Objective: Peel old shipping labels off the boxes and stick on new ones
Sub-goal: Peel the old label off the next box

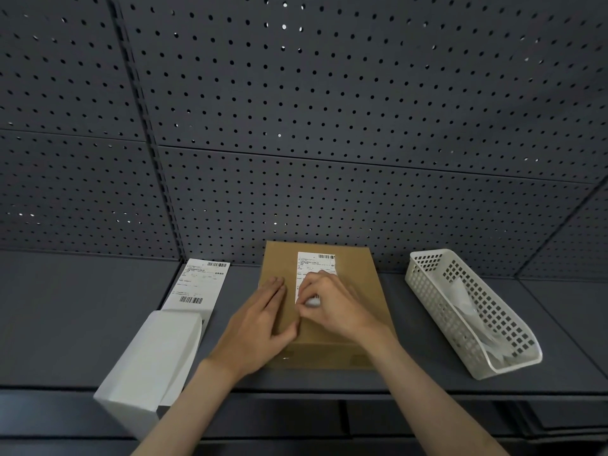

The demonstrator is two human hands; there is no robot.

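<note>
Kraft cardboard box [329, 311]: sat flat on the dark grey shelf [65, 324], centre of frame, long axis running away from the person. Matte brown, plain top.
Old shipping label [314, 268]: white rectangle stuck on the box top, right of centre, long axis parallel to the box's. Barcode at the far end, a second one at the near end partly under fingers.
Right hand [332, 307]: rested on the near end of the label, fingertips [311, 302] bunched at the near-left corner. That end looked curled up slightly, so I judged it pinched; contact was partly hidden, not certain.
Left hand [260, 320]: lay flat and spread, palm down on the box just left of the label. Held nothing, looked like bracing only.
Key relation: the label ran away from the right-hand pinch toward the far wall, so the peel line would run along the long axis. Right hand nearer the label; left touched only cardboard.
Step judged: start of peeling the old label, most of it stuck flat.
Risk: thin paper on kraft could tear or lift fibres if pulled steeply.
New label sheet [200, 284]: white, printed, barcodes visible, lay flat left of the box, well clear of both hands.
White box [151, 363]: smooth, plain, overlapped the near end of that sheet.
Basket [513, 360]: white perforated plastic, long and narrow, right of the box; pale crumpled sheets inside, material unclear.
Pegboard [296, 110]: dark grey perforated panels behind.
</note>
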